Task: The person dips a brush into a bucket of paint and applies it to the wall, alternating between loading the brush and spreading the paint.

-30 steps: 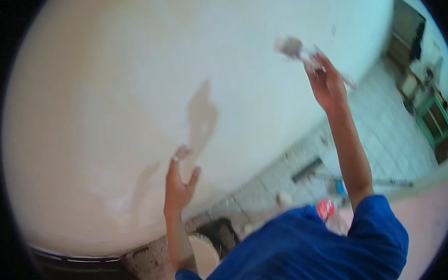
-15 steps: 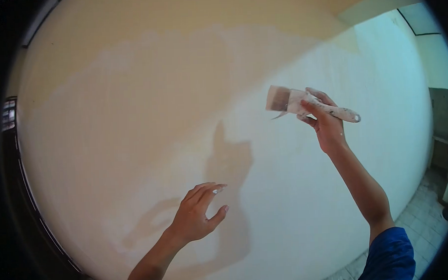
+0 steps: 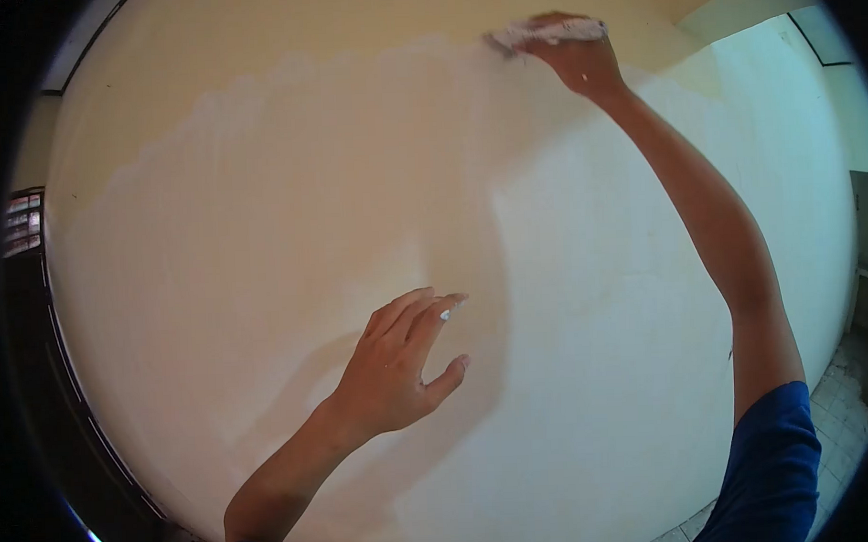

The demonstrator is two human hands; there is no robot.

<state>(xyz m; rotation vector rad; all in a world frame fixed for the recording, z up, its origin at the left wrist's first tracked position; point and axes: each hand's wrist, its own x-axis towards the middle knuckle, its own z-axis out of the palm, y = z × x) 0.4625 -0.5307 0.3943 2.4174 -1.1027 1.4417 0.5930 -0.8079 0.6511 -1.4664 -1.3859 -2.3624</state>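
Note:
High on the wall, my right hand (image 3: 572, 58) grips a paint-spattered paintbrush (image 3: 564, 29), its bristles pointing left against the surface and slightly blurred. The bristles sit near the uneven border between the yellow upper wall and the whitish coat on the wall (image 3: 260, 229) below. Lower down, my left hand (image 3: 394, 363) is held before the white area with fingers apart and nothing in it. A white paint spot marks one of its fingers. Shadows of both arms fall across the coated wall.
A dark doorway with a barred window (image 3: 23, 223) is at the far left. To the right, a tiled floor (image 3: 845, 400) runs along the wall's foot. A beam (image 3: 745, 7) crosses the upper right corner.
My right hand has risen with the paintbrush from mid-wall to the yellow border, and the brush now lies against the wall. My left hand has moved up and slightly right, still open.

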